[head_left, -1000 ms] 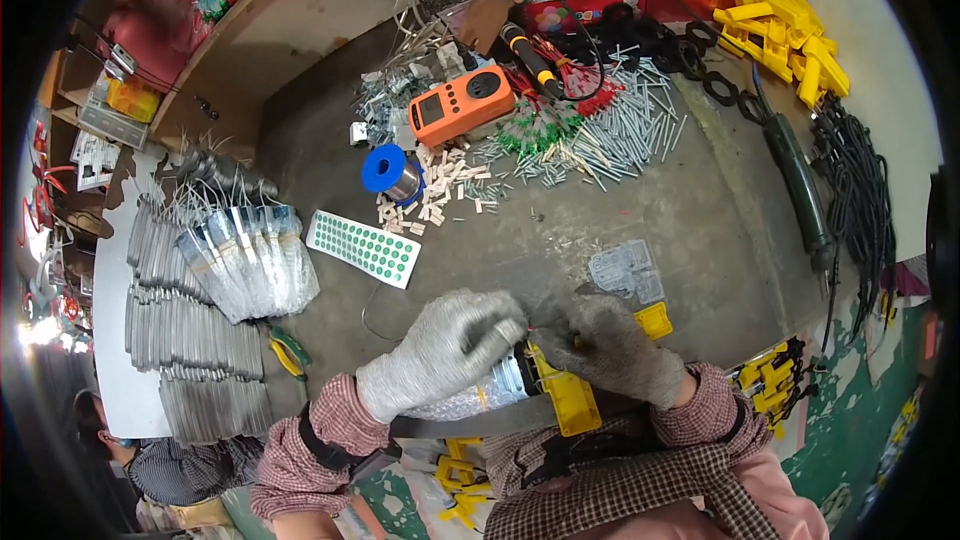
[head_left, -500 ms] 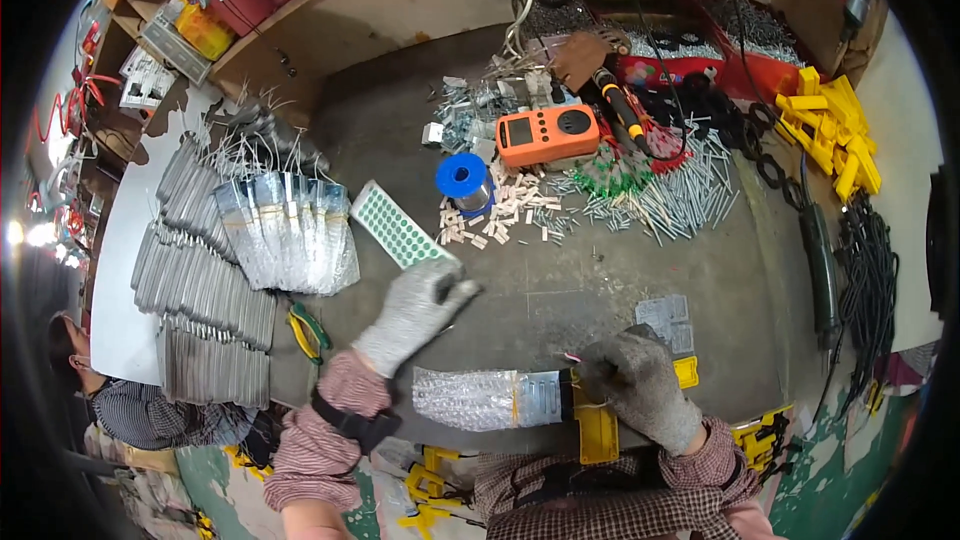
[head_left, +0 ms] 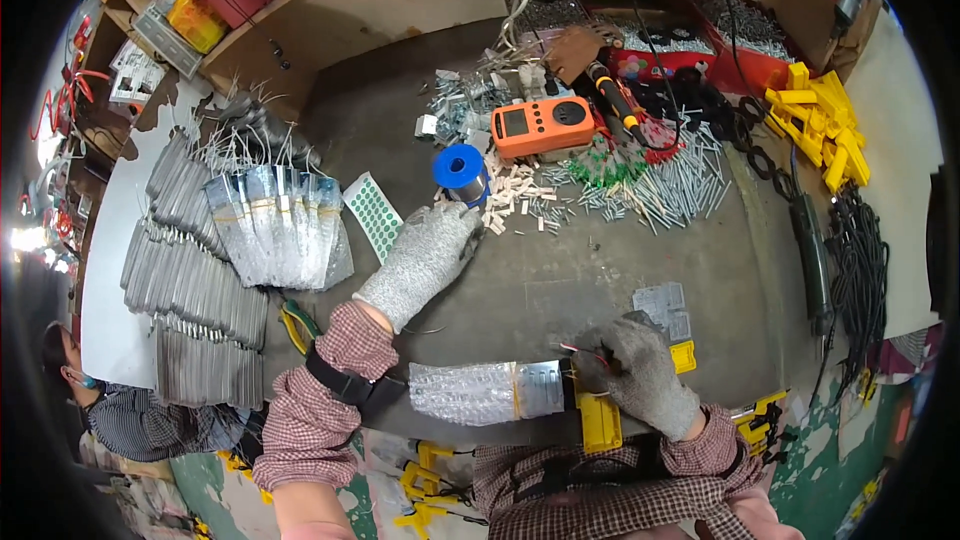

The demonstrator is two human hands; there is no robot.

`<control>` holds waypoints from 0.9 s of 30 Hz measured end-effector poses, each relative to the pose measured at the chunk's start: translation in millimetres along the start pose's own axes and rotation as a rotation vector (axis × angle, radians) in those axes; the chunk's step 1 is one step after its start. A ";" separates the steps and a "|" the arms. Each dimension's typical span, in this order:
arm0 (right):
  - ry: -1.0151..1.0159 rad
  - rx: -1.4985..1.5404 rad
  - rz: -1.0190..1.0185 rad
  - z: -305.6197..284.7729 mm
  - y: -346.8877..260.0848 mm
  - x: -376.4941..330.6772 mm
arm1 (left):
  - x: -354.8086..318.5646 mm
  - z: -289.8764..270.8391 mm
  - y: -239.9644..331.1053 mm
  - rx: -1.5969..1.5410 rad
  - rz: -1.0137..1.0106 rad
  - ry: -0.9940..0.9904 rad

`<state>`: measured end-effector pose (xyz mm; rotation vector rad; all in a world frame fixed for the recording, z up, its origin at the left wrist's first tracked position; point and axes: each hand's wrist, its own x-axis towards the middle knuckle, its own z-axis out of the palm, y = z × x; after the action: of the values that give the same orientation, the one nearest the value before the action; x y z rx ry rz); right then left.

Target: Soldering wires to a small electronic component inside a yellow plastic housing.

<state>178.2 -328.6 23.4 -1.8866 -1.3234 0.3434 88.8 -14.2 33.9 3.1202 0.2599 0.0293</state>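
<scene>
My left hand [head_left: 425,258], in a grey knit glove, is stretched out over the bench with its fingertips at a scatter of small pale parts [head_left: 520,202], just below a blue solder spool [head_left: 460,170]. Its fingers are apart and hold nothing. My right hand [head_left: 635,372], also gloved, is closed on thin red wires at the end of a silver bubble-wrapped pack [head_left: 485,392] lying along the bench's near edge. A yellow clamp [head_left: 598,422] sits beside that hand.
Rows of silver packs [head_left: 275,225] cover the left side, with a sheet of green dots [head_left: 372,212] beside them. An orange meter [head_left: 540,125], loose metal pins [head_left: 680,180], black cables [head_left: 860,250] and yellow blocks [head_left: 820,125] lie farther back. A person [head_left: 120,410] is at lower left.
My left hand has let go of the bubble-wrapped pack and reached up and away toward the blue spool and small pale parts. My right hand stays on the wires.
</scene>
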 end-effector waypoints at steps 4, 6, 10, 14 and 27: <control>0.014 -0.018 -0.004 3.0 0.2 -4.8 | -2.0 4.8 0.2 -0.078 -0.049 0.009; 0.016 -0.005 -0.033 3.0 1.9 -2.8 | -2.7 5.0 1.8 -0.138 -0.077 0.026; 0.007 -0.022 0.014 -1.6 -5.1 -4.3 | -1.6 9.9 -4.0 -0.176 -0.072 0.080; -0.014 0.029 0.008 1.9 0.6 -7.9 | -0.9 0.0 3.2 -0.194 -0.066 0.000; 0.047 0.040 0.007 4.0 2.5 -6.7 | -53.3 -31.5 102.2 -1.357 -0.235 0.079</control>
<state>174.7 -333.0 17.5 -1.8548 -1.2706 0.3253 52.5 -123.5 65.6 1.7345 0.3812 0.2176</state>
